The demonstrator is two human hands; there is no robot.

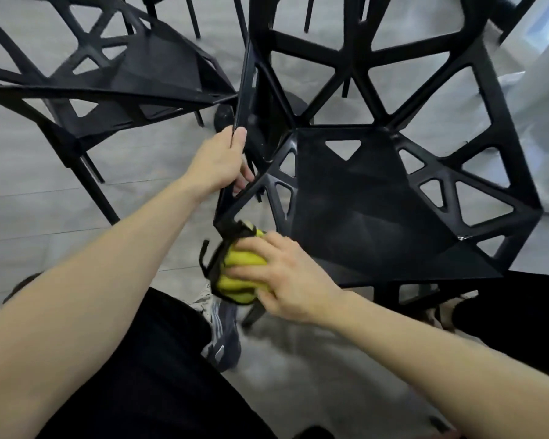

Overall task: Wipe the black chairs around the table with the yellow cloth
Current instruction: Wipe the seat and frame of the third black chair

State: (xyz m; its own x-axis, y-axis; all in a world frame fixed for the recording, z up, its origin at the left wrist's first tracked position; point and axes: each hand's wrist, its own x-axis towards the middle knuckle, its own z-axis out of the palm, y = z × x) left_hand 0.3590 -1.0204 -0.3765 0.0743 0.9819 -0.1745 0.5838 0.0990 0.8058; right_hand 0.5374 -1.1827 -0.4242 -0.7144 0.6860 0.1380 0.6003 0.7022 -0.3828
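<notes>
- Our right hand (286, 277) grips the bunched yellow cloth (235, 274), fingers curled over it, and presses it against the near left corner of the black chair (377, 201) in front of us.
- Our left hand (219, 160) holds the left edge of that chair's frame, thumb on top and fingers wrapped underneath.
- We see the cloth's dark trim hanging off the corner, above a grey shoe (222, 337) on the pale floor (45, 191).
- We see a second black chair (133, 74) just beside the first, on the left.
</notes>
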